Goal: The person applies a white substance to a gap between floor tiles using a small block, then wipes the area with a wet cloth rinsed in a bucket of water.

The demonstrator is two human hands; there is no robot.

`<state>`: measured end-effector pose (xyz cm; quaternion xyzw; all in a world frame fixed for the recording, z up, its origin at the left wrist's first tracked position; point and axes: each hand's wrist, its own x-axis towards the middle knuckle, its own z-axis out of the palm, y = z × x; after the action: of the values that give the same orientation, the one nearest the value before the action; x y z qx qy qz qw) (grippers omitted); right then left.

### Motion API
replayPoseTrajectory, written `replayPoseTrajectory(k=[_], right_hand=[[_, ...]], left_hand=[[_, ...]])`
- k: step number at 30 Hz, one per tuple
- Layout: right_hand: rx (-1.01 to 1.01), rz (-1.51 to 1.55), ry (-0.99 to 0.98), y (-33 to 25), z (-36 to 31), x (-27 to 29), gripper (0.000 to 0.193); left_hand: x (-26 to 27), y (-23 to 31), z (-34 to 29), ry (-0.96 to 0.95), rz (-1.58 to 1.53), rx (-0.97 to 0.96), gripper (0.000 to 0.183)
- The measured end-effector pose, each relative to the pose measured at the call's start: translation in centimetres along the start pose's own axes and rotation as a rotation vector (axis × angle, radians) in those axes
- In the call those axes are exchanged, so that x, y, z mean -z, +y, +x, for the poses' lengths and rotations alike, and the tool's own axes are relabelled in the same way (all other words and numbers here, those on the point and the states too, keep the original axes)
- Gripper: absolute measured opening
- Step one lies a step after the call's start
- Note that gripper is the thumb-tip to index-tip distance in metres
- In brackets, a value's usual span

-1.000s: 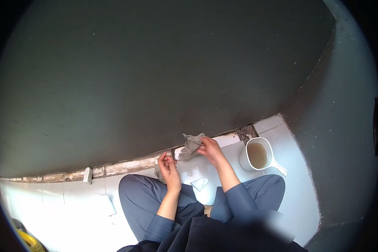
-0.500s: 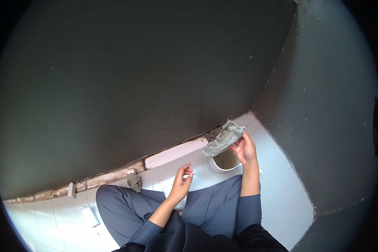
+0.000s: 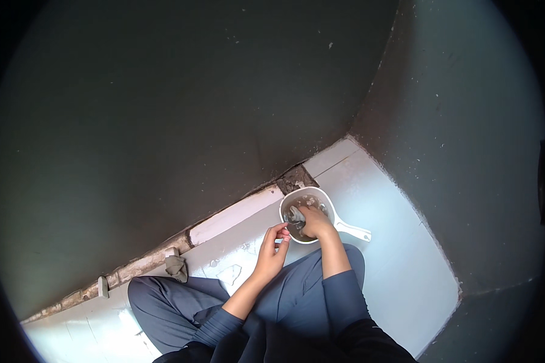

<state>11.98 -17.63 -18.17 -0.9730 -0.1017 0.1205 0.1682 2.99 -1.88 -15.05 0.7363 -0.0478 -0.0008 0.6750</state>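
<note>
A white dipper [image 3: 326, 196] with a stubby handle stands on the tiled floor before my knees, holding murky brownish water. My right hand [image 3: 316, 224] reaches down into it, its fingers closed around a wet grey cloth [image 3: 295, 214] that lies partly under the water. The fingertips are partly hidden by the hand and the water. My left hand [image 3: 274, 245] is beside the dipper's near left rim, fingers loosely bent and apart, holding nothing; whether it touches the rim I cannot tell.
A dark wall [image 3: 151, 133] rises ahead, meeting another wall [image 3: 454, 157] at the right corner. Along its foot runs a chipped, partly tiled ledge [image 3: 236, 215]. A brown-grey rag [image 3: 175, 267] hangs there by my left knee, near a small upright block [image 3: 103, 287]. Water puddles [image 3: 229, 273] wet the floor.
My right hand has lowered the grey cloth from above the dipper into the water. My left hand has come closer to the rim. The dipper's handle now shows, and the view has shifted.
</note>
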Motion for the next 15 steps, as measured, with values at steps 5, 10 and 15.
replayPoseTrajectory(k=[5, 10, 15], right_hand=[[-0.225, 0.068, -0.143, -2.4, 0.7, 2.2, 0.046], [-0.309, 0.225, 0.241, -3.9, -0.4, 5.2, 0.030], [-0.142, 0.033, 0.030, -3.2, -0.8, 3.1, 0.052]], left_hand=[[-0.3, 0.7, -0.1, -0.009, 0.100, -0.020, 0.030], [-0.4, 1.1, 0.7, -0.089, 0.323, -0.122, 0.032], [-0.6, 1.2, 0.5, -0.138, 0.273, -0.032, 0.034]])
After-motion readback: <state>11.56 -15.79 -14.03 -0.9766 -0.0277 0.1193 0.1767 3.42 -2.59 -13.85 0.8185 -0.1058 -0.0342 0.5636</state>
